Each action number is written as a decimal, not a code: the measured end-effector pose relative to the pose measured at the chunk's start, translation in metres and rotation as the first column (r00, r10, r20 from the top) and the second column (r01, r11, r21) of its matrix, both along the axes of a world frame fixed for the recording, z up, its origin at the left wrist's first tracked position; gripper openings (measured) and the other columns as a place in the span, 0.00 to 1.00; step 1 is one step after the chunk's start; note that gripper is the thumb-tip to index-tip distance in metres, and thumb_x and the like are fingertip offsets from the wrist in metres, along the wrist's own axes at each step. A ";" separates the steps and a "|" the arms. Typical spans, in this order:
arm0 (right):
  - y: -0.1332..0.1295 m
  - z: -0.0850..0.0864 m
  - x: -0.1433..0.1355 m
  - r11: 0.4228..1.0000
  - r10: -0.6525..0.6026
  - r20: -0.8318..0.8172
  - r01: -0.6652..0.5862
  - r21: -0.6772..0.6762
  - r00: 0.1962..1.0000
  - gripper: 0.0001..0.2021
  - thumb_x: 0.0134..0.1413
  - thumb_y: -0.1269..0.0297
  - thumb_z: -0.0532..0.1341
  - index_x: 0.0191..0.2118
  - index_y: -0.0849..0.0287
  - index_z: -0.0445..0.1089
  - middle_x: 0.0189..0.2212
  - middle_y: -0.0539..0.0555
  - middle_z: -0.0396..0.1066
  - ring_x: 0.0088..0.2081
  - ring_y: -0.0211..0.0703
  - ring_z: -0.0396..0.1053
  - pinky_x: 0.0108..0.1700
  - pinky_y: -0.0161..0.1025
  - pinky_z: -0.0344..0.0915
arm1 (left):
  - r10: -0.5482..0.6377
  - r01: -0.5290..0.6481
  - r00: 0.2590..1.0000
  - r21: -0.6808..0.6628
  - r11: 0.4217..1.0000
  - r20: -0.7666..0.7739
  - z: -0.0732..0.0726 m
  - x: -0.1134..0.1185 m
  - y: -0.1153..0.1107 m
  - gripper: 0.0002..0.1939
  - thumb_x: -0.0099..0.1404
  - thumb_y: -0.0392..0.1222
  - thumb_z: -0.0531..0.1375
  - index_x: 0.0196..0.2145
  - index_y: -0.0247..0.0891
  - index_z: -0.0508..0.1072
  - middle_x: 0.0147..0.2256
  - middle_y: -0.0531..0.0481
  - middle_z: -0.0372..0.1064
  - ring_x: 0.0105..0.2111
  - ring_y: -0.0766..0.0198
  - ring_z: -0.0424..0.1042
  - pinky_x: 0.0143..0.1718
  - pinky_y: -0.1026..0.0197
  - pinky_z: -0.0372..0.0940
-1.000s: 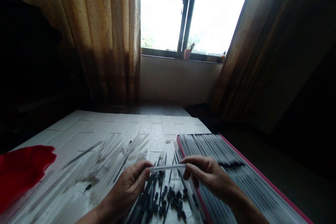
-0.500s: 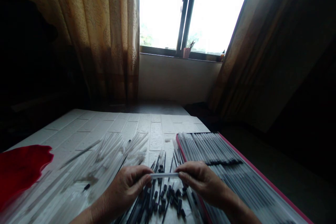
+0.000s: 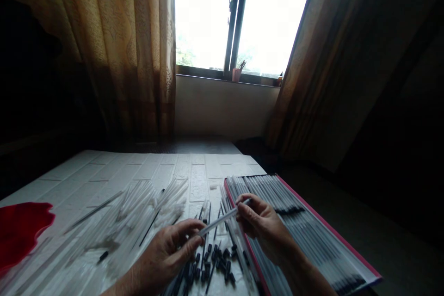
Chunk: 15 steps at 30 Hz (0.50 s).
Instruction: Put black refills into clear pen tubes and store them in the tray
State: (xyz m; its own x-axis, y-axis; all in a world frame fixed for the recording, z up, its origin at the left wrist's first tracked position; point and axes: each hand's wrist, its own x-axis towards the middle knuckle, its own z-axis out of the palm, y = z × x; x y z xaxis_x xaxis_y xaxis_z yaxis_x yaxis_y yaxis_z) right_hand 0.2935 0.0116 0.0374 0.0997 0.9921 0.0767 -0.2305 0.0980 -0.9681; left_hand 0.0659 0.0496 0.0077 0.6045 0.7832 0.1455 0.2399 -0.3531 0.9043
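A translucent pen barrel (image 3: 220, 221) slants between my two hands, its right end higher. My left hand (image 3: 175, 245) pinches the lower end between thumb and fingertips. My right hand (image 3: 258, 217) grips the upper end, where a dark tip shows past the fingers. Below them on the table lie several small black pen caps (image 3: 218, 259), with thin dark refills (image 3: 215, 226) among them. Just under my right forearm is a red-edged box (image 3: 357, 249) filled with rows of pens (image 3: 294, 236).
Loose clear tubes (image 3: 128, 212) spread over the left of the white brick-patterned table (image 3: 114, 169). A red cloth-like piece (image 3: 24, 231) lies at the far left. Behind are curtains (image 3: 118, 55) and a window with a pink cup (image 3: 236, 74) on its sill.
The pen barrel has gone from level to slanted as my right hand rose. My left hand shifted slightly. The view has swung a little to the right.
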 end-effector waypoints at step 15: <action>-0.044 0.015 0.166 0.797 -0.587 0.480 0.569 0.202 0.652 0.27 0.31 0.44 0.71 0.37 0.59 0.73 0.23 0.51 0.71 0.22 0.41 0.68 0.21 0.37 0.66 | 0.094 -0.064 0.972 0.142 0.988 -0.214 0.010 -0.017 0.015 0.19 0.61 0.53 0.53 0.45 0.42 0.72 0.31 0.52 0.75 0.25 0.64 0.74 0.29 0.64 0.67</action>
